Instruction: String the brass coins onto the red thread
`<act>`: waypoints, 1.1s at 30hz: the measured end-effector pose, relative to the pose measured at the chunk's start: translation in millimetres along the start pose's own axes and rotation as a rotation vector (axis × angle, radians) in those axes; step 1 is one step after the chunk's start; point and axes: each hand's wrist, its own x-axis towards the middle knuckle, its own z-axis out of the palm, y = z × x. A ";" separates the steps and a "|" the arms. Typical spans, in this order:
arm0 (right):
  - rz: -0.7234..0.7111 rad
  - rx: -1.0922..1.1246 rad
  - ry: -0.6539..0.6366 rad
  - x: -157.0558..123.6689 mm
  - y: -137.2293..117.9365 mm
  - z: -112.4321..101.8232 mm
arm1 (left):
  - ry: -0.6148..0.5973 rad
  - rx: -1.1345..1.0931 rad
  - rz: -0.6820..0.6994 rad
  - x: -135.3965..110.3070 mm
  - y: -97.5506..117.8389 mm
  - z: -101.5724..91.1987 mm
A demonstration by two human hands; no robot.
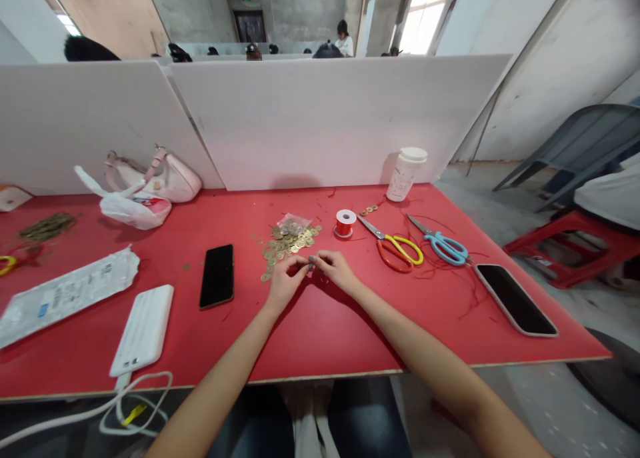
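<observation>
My left hand (286, 279) and my right hand (334, 269) meet over the red table (320, 331), fingertips pinched together on a small object too tiny to name. Just beyond them lies a pile of brass coins (286, 242) with a clear plastic bag. A spool of red thread (345, 223) stands to the right of the pile. Red-and-yellow scissors (395, 248) and blue scissors (443, 243) lie further right, among loose red threads.
A black phone (217, 275) and white power bank (143, 329) with cable lie left. Another phone (515, 299) lies right. A white cup (405, 173), pink bag (160, 178) and plastic packets sit near the white partition (320, 118). Red stool (565, 245) at right.
</observation>
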 end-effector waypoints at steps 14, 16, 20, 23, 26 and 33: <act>0.268 0.958 -0.010 1.1 1.2 9.8 | 0.137 -0.163 -0.020 -0.6 -2.9 2.8; 0.272 1.030 -0.047 1.0 2.9 11.2 | 0.124 -0.219 -0.032 -1.8 -1.2 4.5; 0.241 1.078 -0.110 0.8 1.5 11.8 | 0.092 -0.246 -0.010 -6.3 6.9 7.3; 0.233 1.066 -0.121 0.6 -1.2 12.1 | 0.106 -0.220 0.016 -8.0 12.1 7.9; 0.224 1.032 -0.126 0.6 -2.9 11.9 | 0.117 -0.209 0.025 -7.4 12.4 7.8; 0.191 1.000 -0.122 0.2 -3.4 9.0 | 0.069 -0.371 -0.119 -4.0 1.3 9.5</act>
